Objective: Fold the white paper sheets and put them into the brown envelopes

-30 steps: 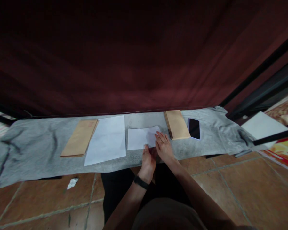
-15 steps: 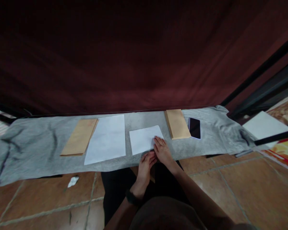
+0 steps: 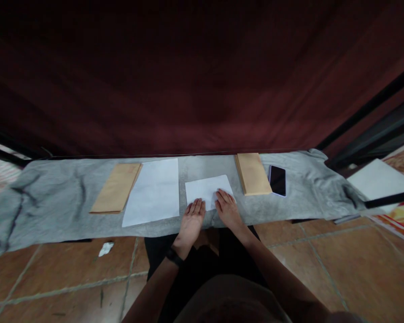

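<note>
- Head view: well off to the left of the left hand [image 3: 191, 220], a brown envelope [image 3: 116, 194] lies flat on the grey cloth [image 3: 54, 206]. A large white sheet [image 3: 153, 192] lies just beside it, nearer the hand.
- The left hand is flat, palm down, fingers straight and grasping nothing. Its fingertips rest on the near edge of the small white paper [image 3: 205, 188].
- That paper lies flat just beyond both hands.
- The right hand [image 3: 228, 210] is also spread flat and grips nothing, its fingers on the paper's near right part.
- Right of it sits a stack of brown envelopes [image 3: 253, 174], then a phone [image 3: 278, 180].
- Risk: the cloth looks loose and creased. Uneven pressure from one hand could skew the paper or bunch the cloth beneath it.
</note>
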A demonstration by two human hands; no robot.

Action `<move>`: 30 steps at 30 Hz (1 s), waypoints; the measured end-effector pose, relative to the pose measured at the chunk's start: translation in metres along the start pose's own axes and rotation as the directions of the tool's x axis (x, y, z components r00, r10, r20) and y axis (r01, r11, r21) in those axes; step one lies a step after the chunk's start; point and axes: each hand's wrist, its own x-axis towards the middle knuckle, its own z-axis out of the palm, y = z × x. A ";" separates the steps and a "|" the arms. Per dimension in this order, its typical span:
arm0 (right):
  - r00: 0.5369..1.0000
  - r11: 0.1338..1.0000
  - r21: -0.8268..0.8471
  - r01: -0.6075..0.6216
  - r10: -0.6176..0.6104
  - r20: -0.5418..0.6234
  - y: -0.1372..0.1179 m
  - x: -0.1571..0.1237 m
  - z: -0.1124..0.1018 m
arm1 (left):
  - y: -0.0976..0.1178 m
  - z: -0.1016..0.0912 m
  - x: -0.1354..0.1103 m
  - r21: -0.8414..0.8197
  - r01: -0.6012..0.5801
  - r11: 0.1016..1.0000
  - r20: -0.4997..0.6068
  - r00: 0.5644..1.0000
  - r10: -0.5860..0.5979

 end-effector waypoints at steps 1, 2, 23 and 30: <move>1.000 1.000 0.000 -0.002 0.002 0.002 0.000 0.000 -0.001 | -0.002 -0.002 0.001 0.012 -0.016 1.000 0.018 1.000 0.015; 1.000 1.000 -0.001 -0.005 0.005 0.006 0.000 0.000 -0.001 | -0.004 -0.004 0.002 0.012 -0.026 1.000 0.037 0.999 0.026; 0.999 0.995 -0.098 -0.001 0.006 0.049 -0.012 0.011 0.009 | 0.023 0.018 0.021 -0.267 0.149 0.952 -0.087 0.980 -0.178; 0.998 0.993 -0.101 -0.063 0.065 0.022 0.005 0.007 0.006 | 0.009 0.016 0.014 -0.129 0.157 0.979 -0.130 0.976 -0.174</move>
